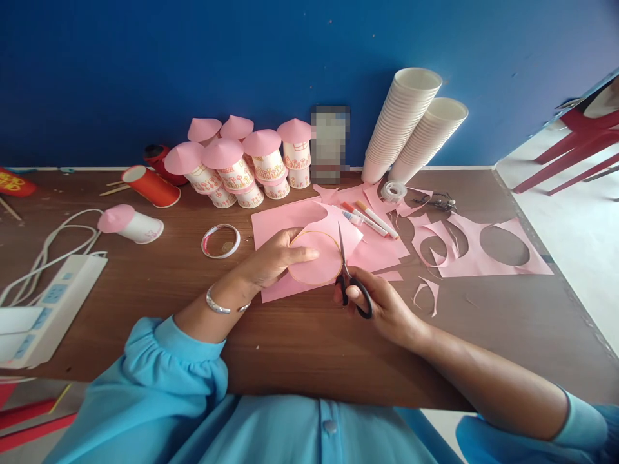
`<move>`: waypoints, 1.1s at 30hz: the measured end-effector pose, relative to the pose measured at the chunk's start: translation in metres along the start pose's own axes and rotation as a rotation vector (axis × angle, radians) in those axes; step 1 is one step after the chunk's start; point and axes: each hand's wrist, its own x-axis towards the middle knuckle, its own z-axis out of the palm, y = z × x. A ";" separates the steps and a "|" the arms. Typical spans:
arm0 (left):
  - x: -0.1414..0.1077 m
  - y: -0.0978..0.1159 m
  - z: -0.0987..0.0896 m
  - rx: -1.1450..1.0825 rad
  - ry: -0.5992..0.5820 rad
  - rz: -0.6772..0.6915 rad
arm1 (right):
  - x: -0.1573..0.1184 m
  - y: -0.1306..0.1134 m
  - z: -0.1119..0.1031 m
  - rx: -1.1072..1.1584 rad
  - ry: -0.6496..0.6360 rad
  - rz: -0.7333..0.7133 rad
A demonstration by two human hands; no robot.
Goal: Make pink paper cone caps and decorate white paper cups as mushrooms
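Note:
My left hand [285,254] grips a piece of pink paper [316,261], its thumb lying on top and the fingers hidden beneath. A circle is outlined in orange-yellow on that paper. My right hand [374,296] holds scissors with black handles [360,299], the fingers in and around the loops. The blades point away from me and meet the right edge of the outlined circle. Under the held piece lies a larger pink sheet [271,225]. Just beyond it are several markers [374,220] on pink paper.
Paper cups with pink cone tops [225,154] stand along the blue wall. Two tall stacks of white cups [403,122] lean right of a pixelated panel. A tape ring [206,241], power strip [62,303], clear tape roll [394,191] and cut pink scraps [467,254] lie around.

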 end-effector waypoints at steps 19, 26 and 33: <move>0.000 0.002 0.000 0.001 0.019 -0.004 | -0.001 -0.003 0.000 0.015 0.001 -0.039; 0.001 0.005 0.000 0.010 0.002 -0.018 | -0.001 -0.002 0.000 0.039 -0.007 -0.026; 0.000 0.006 -0.004 0.016 -0.015 -0.047 | -0.001 0.001 0.000 0.057 -0.019 -0.034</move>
